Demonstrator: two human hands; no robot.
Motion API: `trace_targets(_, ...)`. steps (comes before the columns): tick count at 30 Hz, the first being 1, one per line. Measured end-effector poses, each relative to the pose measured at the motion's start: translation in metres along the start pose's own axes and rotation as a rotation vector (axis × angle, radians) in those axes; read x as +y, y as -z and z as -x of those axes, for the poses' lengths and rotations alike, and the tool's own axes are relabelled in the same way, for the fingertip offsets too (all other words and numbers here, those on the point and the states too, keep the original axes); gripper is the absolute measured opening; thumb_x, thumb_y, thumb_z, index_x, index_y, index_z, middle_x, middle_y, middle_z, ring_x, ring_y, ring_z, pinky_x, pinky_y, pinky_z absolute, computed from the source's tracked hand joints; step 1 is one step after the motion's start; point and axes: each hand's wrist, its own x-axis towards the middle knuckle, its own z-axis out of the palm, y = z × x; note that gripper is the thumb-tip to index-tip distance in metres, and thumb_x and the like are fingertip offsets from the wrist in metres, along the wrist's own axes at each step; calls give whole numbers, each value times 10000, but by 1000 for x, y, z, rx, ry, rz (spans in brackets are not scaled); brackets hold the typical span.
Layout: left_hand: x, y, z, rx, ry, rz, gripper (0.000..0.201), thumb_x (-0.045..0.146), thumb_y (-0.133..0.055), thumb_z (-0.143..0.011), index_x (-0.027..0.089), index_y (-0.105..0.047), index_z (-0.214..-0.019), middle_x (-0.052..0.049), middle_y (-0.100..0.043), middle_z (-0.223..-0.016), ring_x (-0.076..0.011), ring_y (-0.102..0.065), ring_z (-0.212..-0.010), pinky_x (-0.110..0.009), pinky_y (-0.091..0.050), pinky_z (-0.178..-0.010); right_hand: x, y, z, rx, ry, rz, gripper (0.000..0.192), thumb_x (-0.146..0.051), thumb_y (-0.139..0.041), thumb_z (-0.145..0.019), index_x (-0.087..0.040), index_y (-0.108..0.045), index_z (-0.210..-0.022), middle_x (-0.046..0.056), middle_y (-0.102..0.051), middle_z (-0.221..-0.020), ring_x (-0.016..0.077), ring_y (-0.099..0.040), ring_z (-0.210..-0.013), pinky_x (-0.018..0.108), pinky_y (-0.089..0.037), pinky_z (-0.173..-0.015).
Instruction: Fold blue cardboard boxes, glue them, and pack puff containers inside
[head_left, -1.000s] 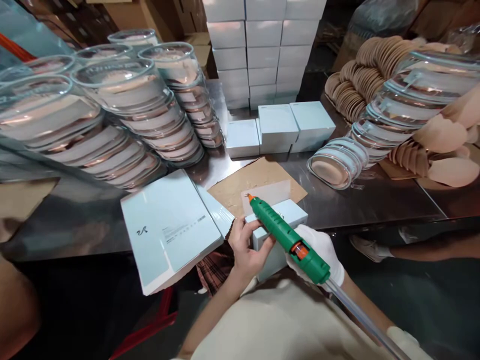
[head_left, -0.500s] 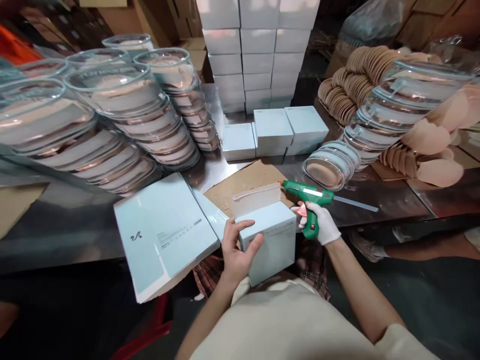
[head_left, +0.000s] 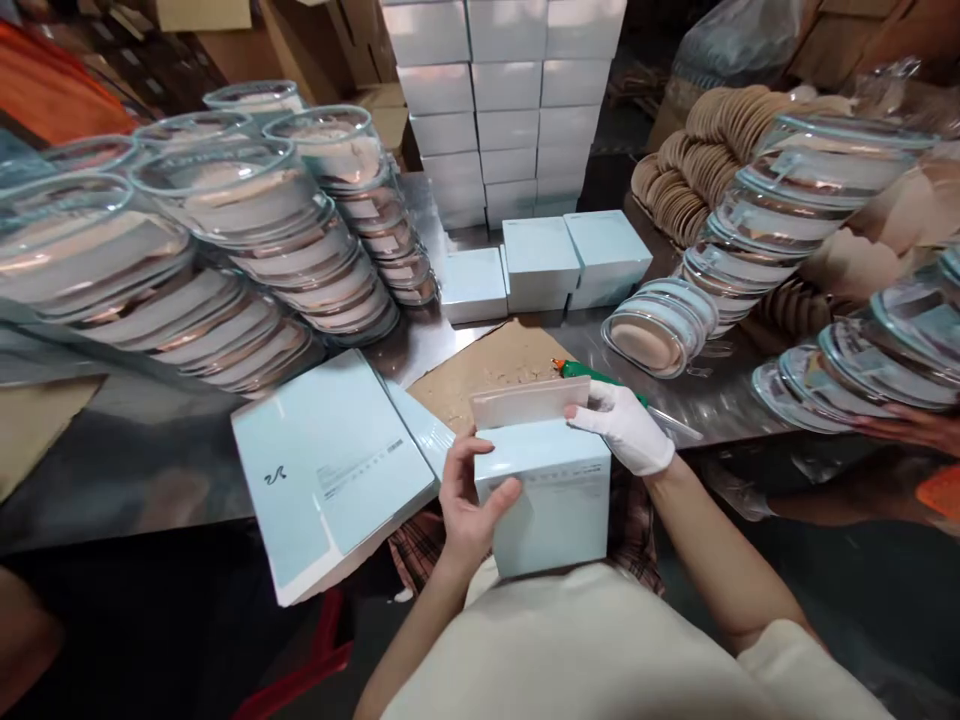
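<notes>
Left hand (head_left: 469, 500) grips the box (head_left: 547, 495) – keep it steady while your gloved right hand (head_left: 622, 425), fingers flat, presses the flap (head_left: 521, 400) square

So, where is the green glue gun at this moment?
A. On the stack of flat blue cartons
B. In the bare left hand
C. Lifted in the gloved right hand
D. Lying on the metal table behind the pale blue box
D: the green glue gun lies on the metal table, behind the pale blue box whose flap the white-gloved right hand touches.
</notes>
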Motion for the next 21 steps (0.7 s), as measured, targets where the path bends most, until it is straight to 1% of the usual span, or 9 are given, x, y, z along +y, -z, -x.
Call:
trace_targets(3, -4, -1, -6, 37, -30, 152, 671, 621, -769, -878, 400, -335, -1340, -48, -682, -1194, -213, -723, -991, -361, -557, -873, 1, 15, 2, -302, 283, 120, 796, -856, -720, -771, -179, -758, -1187, 150, -733, -1255, 276, -719, -1148, 435, -587, -999)
trace_targets(5, -7, 3, -11, 12, -75, 162, 651, 613, -766, -889, 392, -345, -1334, -29, -694, -1105, -201, -711, -940, -355, -550, -854, -2, 22, 4, -434, 426, 276, 725, -778, -764, -802, -193, -729, -1229, 159, -705, -1325, 264, -691, -1228, 433, -565, -1053)
trace_targets(7, -8, 9, -16, -14, -126, 106, 497, 635, -761, -885, 316, -517, -1177, -48, -697, -1053, -217, -693, -959, -360, -536, -852, -7, 23, 5, -428, 489, 423, 506, -585, -792, -895, -199, -725, -1217, 144, -714, -1305, 218, -703, -1199, 387, -571, -1049)
trace_targets(9, -7, 15, -19, -30, -154, 46, 434, 665, -736, -891, 253, -611, -953, -73, -698, -1031, -246, -681, -1010, -377, -523, -872, -10, 20, 4, -410, 522, 503, 337, -449, -755, -959, -202, -749, -1188, 130, -725, -1276, 191, -719, -1164, 346, -587, -1025)
trace_targets(11, -5, 19, -20, -36, -165, 16, 452, 675, -719, -901, 234, -639, -842, -79, -702, -1019, -260, -674, -1029, -386, -511, -888, -10, 18, 4, -417, 554, 523, 282, -409, -734, -980, -213, -776, -1178, 124, -732, -1268, 193, -723, -1180, 339, -593, -1028)
trace_targets(13, -2, 20, -19, -37, -171, 21, 428, 657, -724, -908, 238, -660, -845, -68, -705, -1015, -253, -671, -1026, -380, -503, -893, -5, 16, 5, -414, 573, 512, 267, -413, -717, -996, -223, -793, -1168, 122, -739, -1266, 209, -720, -1225, 361, -590, -1057)
trace_targets(16, -1, 19, -16, -7, -182, 40, 384, 616, -734, -922, 243, -661, -862, -54, -701, -1016, -238, -669, -1028, -360, -499, -885, 10, 4, 13, -286, 585, 478, 297, -466, -683, -1015, -223, -806, -1133, 135, -741, -1278, 231, -721, -1250, 394, -594, -1066)
trace_targets(19, -3, 16, -15, 26, -160, 39, 378, 602, -729, -928, 239, -648, -864, -63, -700, -1045, -242, -675, -1033, -364, -508, -874, 31, -17, 22, 45, 613, 381, 314, -502, -675, -1006, -222, -796, -1081, 149, -736, -1277, 256, -739, -1188, 436, -617, -1019)
trace_targets(21, -6, 16, -14, 20, -140, 50, 373, 595, -746, -915, 239, -652, -855, -64, -700, -1044, -247, -674, -1027, -372, -512, -873, 42, -28, 23, 189, 615, 309, 261, -476, -686, -998, -233, -780, -1022, 133, -732, -1250, 266, -740, -1158, 468, -612, -1011)
